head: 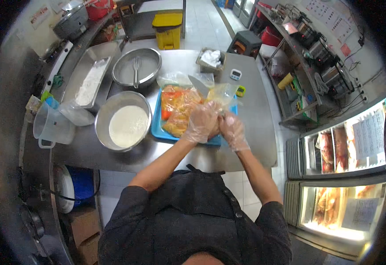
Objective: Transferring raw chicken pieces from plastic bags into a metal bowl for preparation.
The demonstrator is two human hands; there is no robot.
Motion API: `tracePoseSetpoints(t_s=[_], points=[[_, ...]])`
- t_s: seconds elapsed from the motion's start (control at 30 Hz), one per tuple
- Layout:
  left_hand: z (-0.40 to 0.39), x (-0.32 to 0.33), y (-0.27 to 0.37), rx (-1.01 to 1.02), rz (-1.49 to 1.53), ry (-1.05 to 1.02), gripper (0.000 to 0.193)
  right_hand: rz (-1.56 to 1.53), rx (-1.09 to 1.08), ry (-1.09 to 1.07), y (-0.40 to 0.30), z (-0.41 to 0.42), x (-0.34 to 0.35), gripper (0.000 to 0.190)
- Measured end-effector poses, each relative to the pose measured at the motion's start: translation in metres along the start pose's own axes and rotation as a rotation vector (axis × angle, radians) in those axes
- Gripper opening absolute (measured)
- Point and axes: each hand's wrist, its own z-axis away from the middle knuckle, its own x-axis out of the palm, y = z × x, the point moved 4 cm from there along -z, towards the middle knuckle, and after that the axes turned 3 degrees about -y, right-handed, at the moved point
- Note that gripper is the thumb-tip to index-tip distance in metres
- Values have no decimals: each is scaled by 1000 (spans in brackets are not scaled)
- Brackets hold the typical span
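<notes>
Both my hands wear clear plastic gloves and meet over the right part of a blue tray [159,132]. My left hand [202,122] and my right hand [233,127] grip the gathered part of a clear plastic bag [222,94], whose loose end stands up past my fingers. Bagged food pieces [179,106], orange and yellow, lie in the tray to the left of my hands. A knife blade [198,85] shows just beyond my left hand; its handle is hidden. Nearby on the left stands a steel bowl of white powder or batter [128,126].
A steel bowl [118,74] with a whisk [136,71], a deep pan [69,84] of white powder and a plastic measuring jug [54,126] stand left. Two timers [235,74] [240,91] and a small container [220,69] are beyond the tray. Lit glass-door cabinets [344,145] stand right.
</notes>
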Motion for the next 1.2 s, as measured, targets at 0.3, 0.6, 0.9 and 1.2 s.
tracePoseSetpoints(t_s=[0.3,0.6,0.9,1.2], points=[[1,11,-33,-434,684,260,9,183,-80,-253,19,-38,-1,32],[8,-9,-22,-309,869,178,6,167,-25,-195,34,-35,-11,41],[11,5,-47,-264,915,206,4,213,-108,-107,36,-41,-20,30],[9,2,-96,-396,1133,269,3,289,56,-234,60,-26,-65,48]])
